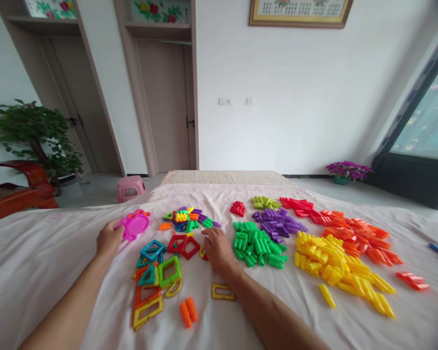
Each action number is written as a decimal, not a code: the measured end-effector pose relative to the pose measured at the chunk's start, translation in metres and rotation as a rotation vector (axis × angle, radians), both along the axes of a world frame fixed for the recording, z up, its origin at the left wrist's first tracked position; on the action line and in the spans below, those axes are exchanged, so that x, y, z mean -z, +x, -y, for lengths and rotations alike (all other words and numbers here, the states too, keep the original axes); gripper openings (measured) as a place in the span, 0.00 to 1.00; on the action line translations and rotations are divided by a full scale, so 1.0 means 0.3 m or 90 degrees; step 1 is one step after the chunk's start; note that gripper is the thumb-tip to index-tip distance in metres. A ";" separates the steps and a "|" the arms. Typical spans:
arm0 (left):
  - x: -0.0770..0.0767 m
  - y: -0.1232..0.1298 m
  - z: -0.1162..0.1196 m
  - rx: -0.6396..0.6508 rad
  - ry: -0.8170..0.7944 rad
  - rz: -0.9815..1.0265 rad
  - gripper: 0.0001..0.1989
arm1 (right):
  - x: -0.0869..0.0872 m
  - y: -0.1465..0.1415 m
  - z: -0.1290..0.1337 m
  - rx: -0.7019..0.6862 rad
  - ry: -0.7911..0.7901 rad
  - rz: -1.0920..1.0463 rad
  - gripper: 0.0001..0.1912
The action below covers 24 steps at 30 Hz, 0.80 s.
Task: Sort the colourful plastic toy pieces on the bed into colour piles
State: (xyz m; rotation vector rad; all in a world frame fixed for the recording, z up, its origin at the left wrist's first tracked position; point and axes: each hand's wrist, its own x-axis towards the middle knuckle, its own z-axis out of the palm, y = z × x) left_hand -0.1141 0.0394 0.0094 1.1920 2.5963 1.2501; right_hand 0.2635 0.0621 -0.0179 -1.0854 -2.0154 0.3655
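Observation:
My left hand (109, 241) is closed on the edge of a magenta paw-shaped plastic piece (137, 224), held over the left part of the cloth. My right hand (217, 247) is near the middle, its fingers reaching left and a little apart; nothing shows in them. Partly hidden beneath it is a yellow-edged tile (203, 252). Just beyond its fingertips lies a mixed pile of small coloured pieces (182, 216). Between my hands are open-frame magnetic tiles, among them red squares (191, 247), a green square (170, 271) and a blue one (153, 249).
Sorted plastic tube pieces lie to the right: green (257, 244), purple (277, 222), yellow (336, 260) and orange (359, 233). An orange pair (188, 311) and a yellow rectangular tile (223, 291) lie close to me. Beyond the cloth-covered table (105, 301) stands a pink stool (130, 188).

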 end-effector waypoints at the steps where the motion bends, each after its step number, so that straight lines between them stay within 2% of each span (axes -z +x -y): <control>1: 0.024 -0.007 0.022 -0.005 -0.019 0.010 0.25 | 0.005 0.001 -0.004 0.000 0.005 0.001 0.19; 4: 0.072 0.016 0.053 -0.009 -0.048 0.017 0.26 | 0.015 0.005 -0.004 0.006 0.026 0.009 0.22; 8: 0.086 0.074 0.058 0.012 -0.064 0.000 0.27 | 0.010 0.012 0.003 0.061 0.036 0.053 0.27; 12: 0.072 0.091 0.069 0.036 -0.075 -0.015 0.27 | -0.038 0.004 -0.030 0.157 -0.017 0.175 0.29; 15: 0.065 0.081 0.078 0.048 -0.074 -0.011 0.26 | -0.089 -0.013 -0.083 0.197 -0.080 0.285 0.27; 18: 0.071 0.065 0.077 0.063 -0.081 -0.011 0.25 | -0.130 -0.031 -0.125 0.189 -0.115 0.378 0.21; 20: 0.078 0.053 0.071 0.069 -0.095 -0.010 0.25 | -0.148 -0.039 -0.137 0.179 -0.102 0.417 0.18; 24: 0.092 0.032 0.050 0.089 -0.114 0.000 0.25 | -0.185 -0.029 -0.140 0.150 -0.096 0.451 0.18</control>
